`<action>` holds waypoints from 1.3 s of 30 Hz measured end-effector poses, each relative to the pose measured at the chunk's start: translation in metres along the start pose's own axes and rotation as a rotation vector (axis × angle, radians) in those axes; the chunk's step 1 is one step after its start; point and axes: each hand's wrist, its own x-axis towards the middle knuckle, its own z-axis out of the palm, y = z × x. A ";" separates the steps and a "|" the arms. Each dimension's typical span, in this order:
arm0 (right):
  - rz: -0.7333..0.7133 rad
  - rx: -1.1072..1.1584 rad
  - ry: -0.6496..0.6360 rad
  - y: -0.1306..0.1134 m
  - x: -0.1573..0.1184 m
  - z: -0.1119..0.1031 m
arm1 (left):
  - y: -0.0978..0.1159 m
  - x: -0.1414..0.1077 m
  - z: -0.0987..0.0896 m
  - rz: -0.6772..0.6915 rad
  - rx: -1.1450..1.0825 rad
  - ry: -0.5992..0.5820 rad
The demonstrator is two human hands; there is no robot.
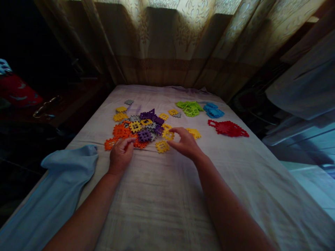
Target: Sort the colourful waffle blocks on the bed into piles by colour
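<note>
A mixed heap of flat, notched plastic building tiles lies on the sheet in front of me, with orange tiles (120,131), purple tiles (145,136), grey tiles (134,118) and yellow tiles (135,127). My left hand (121,155) rests at the near edge of the orange ones, fingers loosely curled and thumb apart, with no tile plainly gripped. To the right of the heap, my right hand (185,143) is open, thumb and forefinger spread in a C beside a yellow tile (167,133). Another yellow tile (162,146) lies just left of its thumb.
Separate piles of green tiles (190,108), blue tiles (214,110) and red tiles (229,128) lie to the right. More yellow tiles (193,133) sit behind my right hand. A light blue cloth (70,167) covers the left edge of the sheet (157,202). Curtains (164,45) hang behind.
</note>
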 end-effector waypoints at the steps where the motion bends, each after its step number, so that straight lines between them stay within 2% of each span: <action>1: 0.038 -0.020 0.036 0.009 0.001 -0.010 | 0.000 0.000 0.000 0.002 0.000 -0.002; 4: 0.192 -0.102 0.082 0.041 -0.001 -0.038 | 0.000 0.001 0.001 0.001 -0.001 -0.005; 7: 0.313 -0.150 0.049 0.070 -0.009 -0.058 | -0.001 0.000 0.001 -0.009 0.005 -0.004; 10: 0.361 -0.166 0.028 0.088 -0.015 -0.066 | -0.001 0.000 0.001 -0.010 0.010 0.003; 14: 0.424 -0.198 -0.010 0.092 -0.017 -0.067 | -0.001 0.000 0.001 0.000 0.001 0.009; 21: 0.459 -0.230 -0.065 0.084 -0.016 -0.066 | 0.000 -0.001 0.000 0.002 -0.001 0.004; 24: 0.456 -0.265 -0.046 0.080 -0.015 -0.066 | 0.000 0.000 0.001 0.006 -0.005 0.009; 28: 0.298 -0.321 0.066 0.063 -0.009 -0.060 | 0.000 0.000 0.001 0.012 0.001 0.012; 30: 0.205 -0.303 0.068 0.048 -0.005 -0.051 | 0.001 0.000 0.001 0.011 0.001 0.010; 32: 0.133 -0.264 -0.002 0.029 -0.003 -0.038 | 0.001 0.000 0.000 0.010 0.000 0.006; 35: 0.032 -0.214 -0.181 0.001 -0.002 -0.018 | 0.001 0.000 0.001 0.011 0.003 0.010; 39: -0.084 -0.205 -0.375 -0.021 -0.006 0.000 | 0.001 0.000 0.001 0.016 0.001 0.013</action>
